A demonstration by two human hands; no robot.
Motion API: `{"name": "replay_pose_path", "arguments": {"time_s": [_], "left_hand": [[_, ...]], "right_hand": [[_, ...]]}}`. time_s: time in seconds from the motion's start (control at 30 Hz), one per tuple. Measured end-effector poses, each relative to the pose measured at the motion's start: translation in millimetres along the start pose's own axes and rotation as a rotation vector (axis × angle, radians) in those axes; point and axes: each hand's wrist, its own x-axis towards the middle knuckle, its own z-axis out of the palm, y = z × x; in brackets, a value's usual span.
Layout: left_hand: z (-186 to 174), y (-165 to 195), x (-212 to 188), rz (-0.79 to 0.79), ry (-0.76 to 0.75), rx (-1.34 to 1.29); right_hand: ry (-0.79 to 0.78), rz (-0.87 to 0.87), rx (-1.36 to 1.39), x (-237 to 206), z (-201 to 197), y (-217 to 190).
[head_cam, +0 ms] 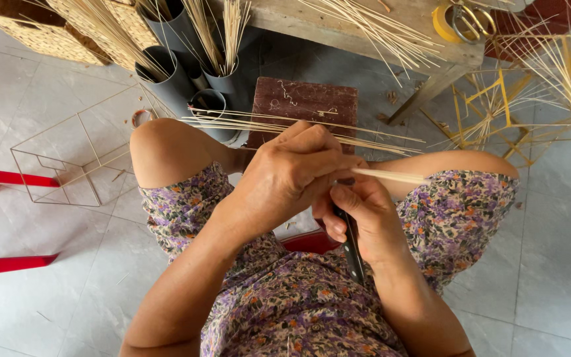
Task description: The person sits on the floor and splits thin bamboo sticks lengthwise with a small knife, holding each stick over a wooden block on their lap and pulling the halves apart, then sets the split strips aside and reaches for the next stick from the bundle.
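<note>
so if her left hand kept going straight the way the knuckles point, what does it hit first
Probably the left hand would first meet the loose pale strips lying across the dark brown stool ahead of the knees, though depth is hard to judge.

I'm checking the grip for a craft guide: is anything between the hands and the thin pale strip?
Nothing visible. The left hand and right hand both close directly on the strip; the right also holds a dark knife.

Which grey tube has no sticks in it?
The short grey tube nearest the person's knee. You can see into its open, empty mouth, while the taller grey tubes behind it hold bundles of thin sticks.
</note>
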Motion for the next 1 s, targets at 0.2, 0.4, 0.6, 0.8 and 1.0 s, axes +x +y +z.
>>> {"name": "replay_pose_path", "arguments": {"time_s": [0.2,0.4,0.6,0.8,1.0], "left_hand": [[11.0,5.9,21.6,-0.101,0.144,-0.156],[2.2,5.9,59.1,-0.099,0.334,-0.189],[3.1,-7.4,90.4,-0.119,0.493,-0.309],[0.4,-51.3,68.0,-0.154,0.069,-0.192],[22.6,-63.8,32.3,-0.131,-0.125,-0.137]], "right_hand": [[0.066,-0.026,-0.133,11.3,-16.2,10.1],[0.044,0.155,-0.152,34.1,-32.3,38.7],[0.099,0.211,-0.141,39.9,-36.1,41.2],[0.004,0.117,-0.014,31.9,-39.0,8.1],[0.069,0.083,-0.054,27.8,-27.2,-15.0]]}}
